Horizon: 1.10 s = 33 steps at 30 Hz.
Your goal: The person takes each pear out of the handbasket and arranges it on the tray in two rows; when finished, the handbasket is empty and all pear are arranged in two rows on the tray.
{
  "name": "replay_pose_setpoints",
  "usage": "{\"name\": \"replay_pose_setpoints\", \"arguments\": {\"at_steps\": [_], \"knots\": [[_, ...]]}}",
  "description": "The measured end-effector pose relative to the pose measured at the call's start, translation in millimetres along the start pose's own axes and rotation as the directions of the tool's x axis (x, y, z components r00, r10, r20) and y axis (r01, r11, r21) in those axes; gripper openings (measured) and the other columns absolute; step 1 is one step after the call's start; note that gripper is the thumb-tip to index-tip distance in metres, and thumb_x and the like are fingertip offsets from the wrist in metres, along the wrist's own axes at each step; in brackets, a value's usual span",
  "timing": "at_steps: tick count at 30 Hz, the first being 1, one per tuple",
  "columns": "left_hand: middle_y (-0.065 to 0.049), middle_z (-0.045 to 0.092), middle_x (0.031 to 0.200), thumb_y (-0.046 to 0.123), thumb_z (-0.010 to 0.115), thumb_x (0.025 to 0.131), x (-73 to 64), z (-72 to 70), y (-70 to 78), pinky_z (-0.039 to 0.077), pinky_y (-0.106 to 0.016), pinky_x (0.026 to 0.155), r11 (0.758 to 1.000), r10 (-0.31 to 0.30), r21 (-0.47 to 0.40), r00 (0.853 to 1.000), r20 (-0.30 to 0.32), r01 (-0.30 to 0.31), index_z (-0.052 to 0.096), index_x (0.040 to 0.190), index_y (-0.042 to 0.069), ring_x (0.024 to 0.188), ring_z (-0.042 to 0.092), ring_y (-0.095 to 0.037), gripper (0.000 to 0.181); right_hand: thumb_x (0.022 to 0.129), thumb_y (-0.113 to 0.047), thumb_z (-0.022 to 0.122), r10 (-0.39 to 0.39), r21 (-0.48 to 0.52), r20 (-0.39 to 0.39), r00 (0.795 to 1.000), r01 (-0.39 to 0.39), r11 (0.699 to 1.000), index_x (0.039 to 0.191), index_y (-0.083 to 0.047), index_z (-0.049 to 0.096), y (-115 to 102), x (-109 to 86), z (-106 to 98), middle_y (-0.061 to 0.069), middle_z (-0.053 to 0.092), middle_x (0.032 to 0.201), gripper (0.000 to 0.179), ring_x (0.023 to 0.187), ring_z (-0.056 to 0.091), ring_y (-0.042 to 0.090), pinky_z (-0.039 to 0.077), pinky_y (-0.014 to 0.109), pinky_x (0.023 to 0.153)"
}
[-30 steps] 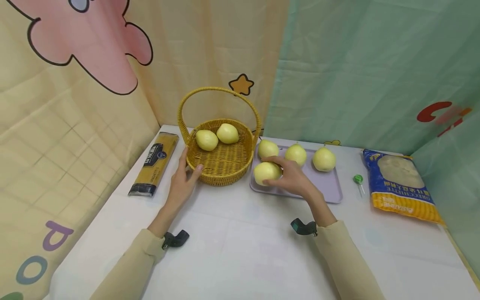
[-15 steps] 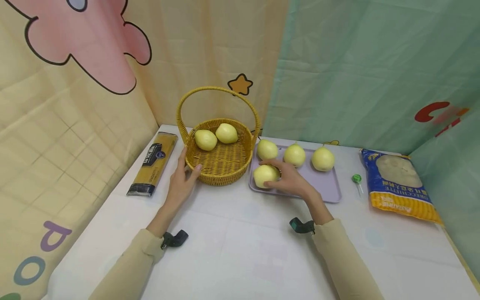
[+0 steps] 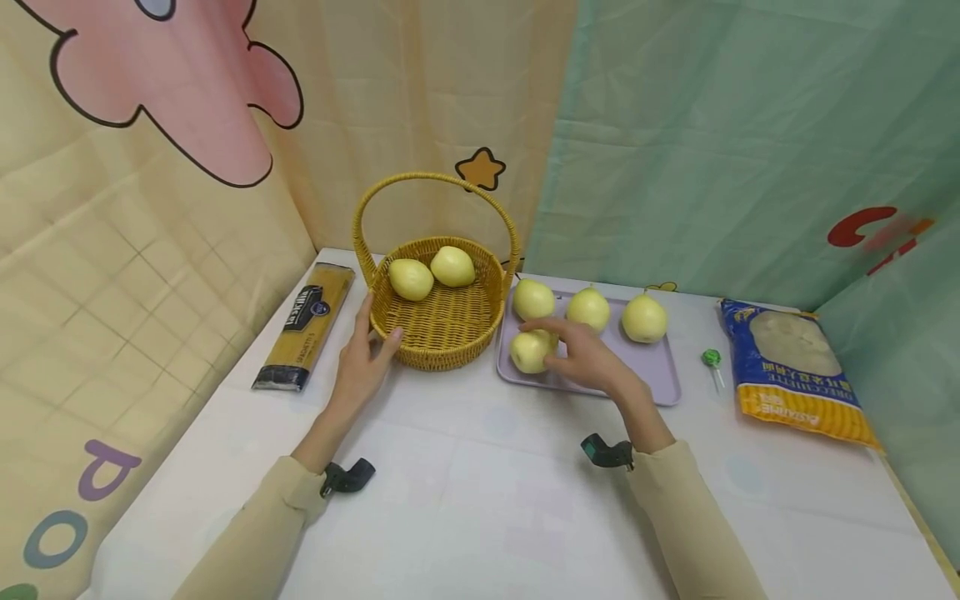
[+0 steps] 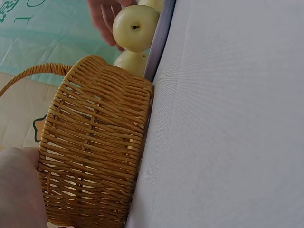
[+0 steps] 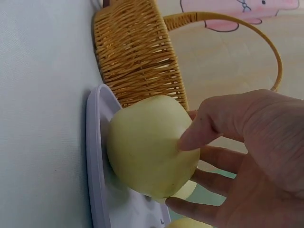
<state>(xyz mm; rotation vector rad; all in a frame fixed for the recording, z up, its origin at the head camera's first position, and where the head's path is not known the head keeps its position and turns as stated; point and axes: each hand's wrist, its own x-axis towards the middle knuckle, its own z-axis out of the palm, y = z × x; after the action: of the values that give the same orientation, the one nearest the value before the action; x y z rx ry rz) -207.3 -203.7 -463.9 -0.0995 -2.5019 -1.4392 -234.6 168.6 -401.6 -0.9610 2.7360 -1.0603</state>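
My left hand [image 3: 362,364] holds the near left rim of a yellow wicker basket [image 3: 442,357], thumb over the edge and fingers along the outside. Two pale yellow pears, one at the left [image 3: 411,280] and one behind it [image 3: 453,267], lie inside the basket. At the front left of a lilac tray [image 3: 652,385], my right hand [image 3: 588,354] has its thumb and fingers around another pear [image 5: 149,142]. In the right wrist view the thumb presses its side and the other fingers reach behind it. Several more pears, such as the right one [image 3: 644,318], stand along the tray's back.
A spaghetti packet [image 3: 306,327] lies left of the basket. To the tray's right are a green lollipop [image 3: 712,358] and a blue and yellow pasta bag [image 3: 798,367]. Patterned curtains [image 3: 697,150] hang behind the white table [image 3: 450,500].
The pear in my right hand has turned, so its end now faces the front, and the fingers have shifted on it. My left hand stays at the basket's rim.
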Motion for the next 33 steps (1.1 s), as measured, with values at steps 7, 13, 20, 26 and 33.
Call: {"name": "replay_pose_setpoints", "arguments": {"at_steps": [7,13,20,26,33], "knots": [[-0.018,0.027,0.173,0.047,0.056,0.108,0.1,0.6,-1.6,0.035,-0.067,0.12,1.0,0.002,0.0,1.0,0.0,-0.002,0.005,0.172,0.029,0.148,0.044,-0.049,0.083,0.083,0.009,0.061,0.017,0.044,-0.04,0.999,-0.016,0.999,0.13,-0.01,0.073,-1,2.9,6,0.005,0.073,0.132,0.052,0.118,0.063,0.027,0.054,0.054,0.104],[-0.019,0.03,0.171,0.047,0.056,0.108,0.8,1.1,-2.0,0.036,-0.069,0.119,1.0,0.001,0.002,1.0,0.002,-0.001,0.006,0.172,0.03,0.146,0.046,-0.049,0.083,0.085,0.009,0.058,0.04,0.125,-0.066,0.997,-0.032,0.992,0.129,-0.007,0.073,0,4.3,10,0.008,0.073,0.13,0.049,0.137,0.06,0.029,0.047,0.058,0.116],[-0.017,0.028,0.173,0.049,0.055,0.108,1.5,0.9,-0.4,0.035,-0.069,0.12,1.0,-0.001,-0.001,1.0,0.007,0.001,0.005,0.172,0.031,0.148,0.043,-0.049,0.083,0.086,0.011,0.054,0.034,0.172,-0.14,0.99,-0.01,0.985,0.124,-0.005,0.074,4,6.9,11,0.011,0.075,0.125,0.047,0.132,0.063,0.03,0.052,0.054,0.111],[-0.017,0.028,0.173,0.049,0.055,0.108,1.4,0.3,0.2,0.035,-0.069,0.119,1.0,0.0,0.004,1.0,0.002,0.0,0.006,0.172,0.031,0.148,0.044,-0.05,0.082,0.091,0.01,0.054,0.052,0.216,-0.242,0.969,0.001,0.976,0.124,-0.001,0.074,5,8.9,9,0.014,0.074,0.128,0.04,0.127,0.066,0.033,0.054,0.051,0.11],[-0.018,0.027,0.173,0.047,0.056,0.108,0.3,0.3,-1.9,0.036,-0.068,0.119,1.0,0.011,0.003,1.0,-0.004,-0.011,0.006,0.172,0.028,0.147,0.045,-0.049,0.083,0.099,0.003,0.061,0.118,0.288,-0.3,0.946,-0.028,0.957,0.124,0.0,0.075,7,7.3,3,0.016,0.071,0.134,0.028,0.138,0.058,0.033,0.05,0.057,0.113]]}}
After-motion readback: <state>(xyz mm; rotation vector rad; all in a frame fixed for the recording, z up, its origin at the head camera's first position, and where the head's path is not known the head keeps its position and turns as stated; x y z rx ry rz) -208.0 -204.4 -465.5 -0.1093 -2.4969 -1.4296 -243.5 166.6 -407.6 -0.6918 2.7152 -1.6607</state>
